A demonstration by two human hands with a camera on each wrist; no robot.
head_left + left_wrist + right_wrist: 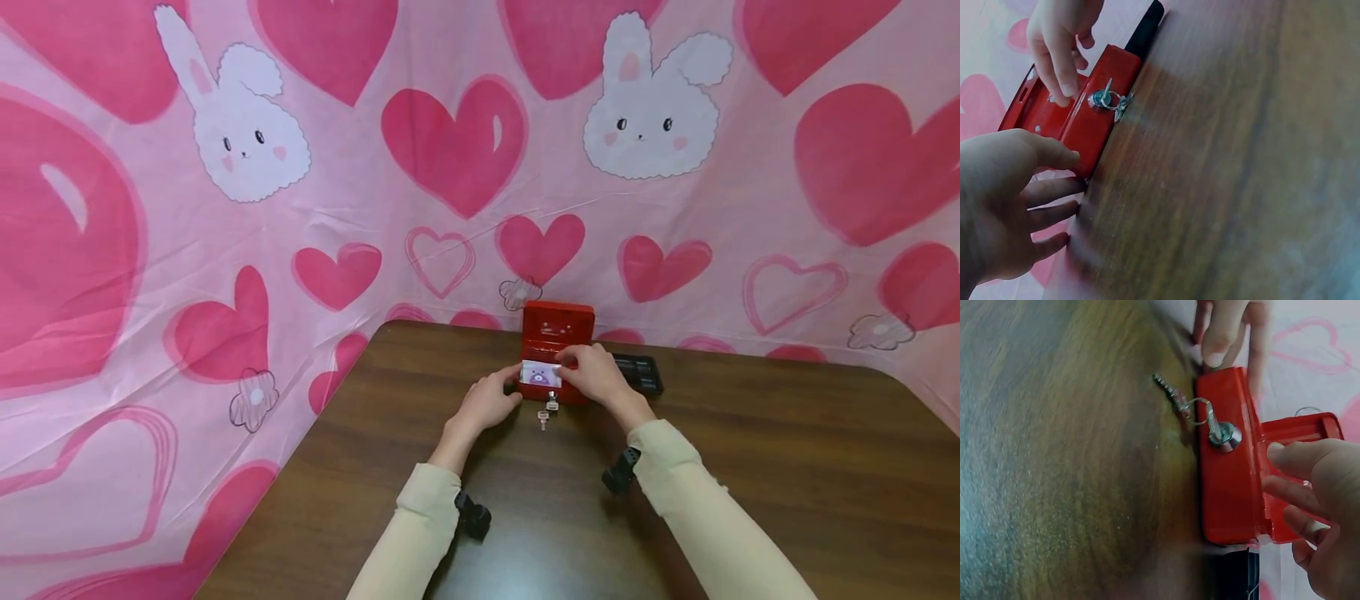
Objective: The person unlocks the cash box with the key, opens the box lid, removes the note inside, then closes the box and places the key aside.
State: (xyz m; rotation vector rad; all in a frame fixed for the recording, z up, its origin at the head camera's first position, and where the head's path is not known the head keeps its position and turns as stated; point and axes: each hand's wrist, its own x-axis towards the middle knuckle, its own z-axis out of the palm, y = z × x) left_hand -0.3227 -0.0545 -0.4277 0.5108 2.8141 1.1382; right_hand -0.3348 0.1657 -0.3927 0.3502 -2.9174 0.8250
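Note:
A red metal cash box (556,313) stands on the table with its lid raised at the back. Inside, toward the left, lies a small white card with a purple bear face (540,375). My left hand (491,400) is at the box's left end, thumb by the front corner, fingers extended along the side. Over the opening, my right hand (594,371) reaches down with thumb and index finger apart, fingertips at the card's right edge. Both wrist views hide the card. A key sits in the round front lock (1227,437), and a second key (1172,394) hangs from its ring.
A black compartment tray (637,373) stands just right of the box on the brown wooden table (750,442). Behind the table hangs a pink cloth (450,50) with hearts and rabbits. Each sleeve carries a black wrist camera (474,517).

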